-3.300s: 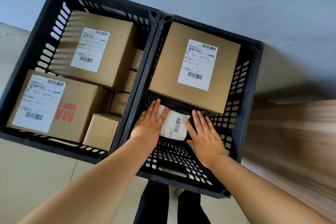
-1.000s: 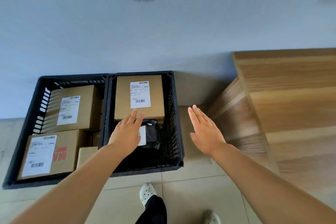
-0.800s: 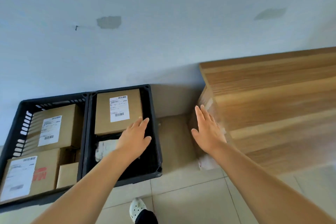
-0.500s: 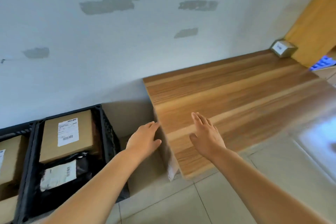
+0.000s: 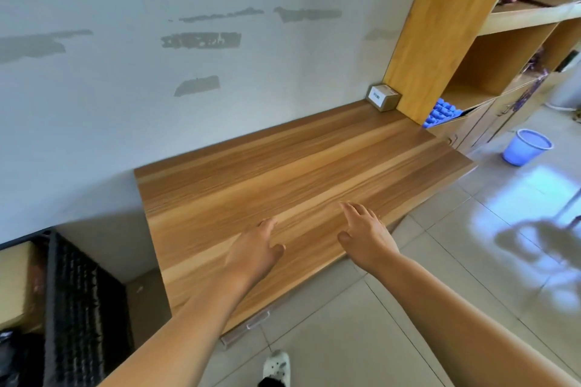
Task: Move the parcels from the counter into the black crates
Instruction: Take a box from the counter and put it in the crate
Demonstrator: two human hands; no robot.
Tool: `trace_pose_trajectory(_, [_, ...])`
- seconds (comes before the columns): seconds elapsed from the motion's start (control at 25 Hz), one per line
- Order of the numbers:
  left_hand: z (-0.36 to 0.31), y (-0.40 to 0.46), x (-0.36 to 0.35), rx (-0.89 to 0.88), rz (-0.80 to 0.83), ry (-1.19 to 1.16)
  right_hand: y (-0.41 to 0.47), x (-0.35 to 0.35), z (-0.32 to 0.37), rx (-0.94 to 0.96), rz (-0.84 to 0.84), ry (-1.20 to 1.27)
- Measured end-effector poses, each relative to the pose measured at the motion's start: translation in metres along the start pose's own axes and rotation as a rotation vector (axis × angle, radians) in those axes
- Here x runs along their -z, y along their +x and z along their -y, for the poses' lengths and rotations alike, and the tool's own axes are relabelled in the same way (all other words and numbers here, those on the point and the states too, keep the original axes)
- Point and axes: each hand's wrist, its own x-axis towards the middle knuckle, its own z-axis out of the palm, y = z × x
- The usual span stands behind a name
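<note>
**Operator:** Wood grain fills my view: the counter (image 5: pixel 283 166) runs from the near edge to the wall, and both hands are held out over its near part. I can't tell whether the palms touch it.

**Supervisor:** Fingers?

**Operator:** My left hand (image 5: pixel 256 250) has its fingers straight and close together, thumb out to the side, holding nothing. My right hand (image 5: pixel 366 234) is the same, fingers extended and slightly spread, thumb apart.

**Supervisor:** Where's the parcel?

**Operator:** One small cardboard parcel (image 5: pixel 384 97) with a white label sits in the far corner of the counter, against the wall and just beside the wooden shelf unit (image 5: pixel 440 28), well apart from both hands.

**Supervisor:** And the crate?

**Operator:** A black crate (image 5: pixel 78 308) stands on the floor left of the counter, blurred at the frame edge, with a brown box (image 5: pixel 14 283) inside. A blue bucket (image 5: pixel 525 147) stands on the tiles far right.
</note>
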Motion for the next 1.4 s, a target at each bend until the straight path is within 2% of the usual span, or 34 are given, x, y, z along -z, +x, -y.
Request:
trace_pose_trajectory(0.28, [-0.063,0.106,-0.013,-0.011,-0.088,-0.172,0.087,0.051,-0.072,0.019,0.007,0.025])
trace_pose_trajectory(0.56, [-0.119,0.245,-0.005,0.039,-0.108,-0.275,0.217,0.121,-0.135,-0.026,-0.016,-0.012])
trace_pose_trajectory(1.04, [-0.174,0.402,-0.022,0.082,-0.189,-0.136,0.404,0.151,-0.253,-0.089,0.052,0.029])
trace_pose_trajectory(1.24, [-0.225,0.486,-0.057,0.185,-0.190,-0.101,0.515,0.173,-0.325,-0.081,0.074,0.028])
trace_pose_trajectory(1.4, [-0.279,0.560,-0.079,0.196,-0.158,-0.088,0.602,0.191,-0.379,-0.085,0.062,-0.063])
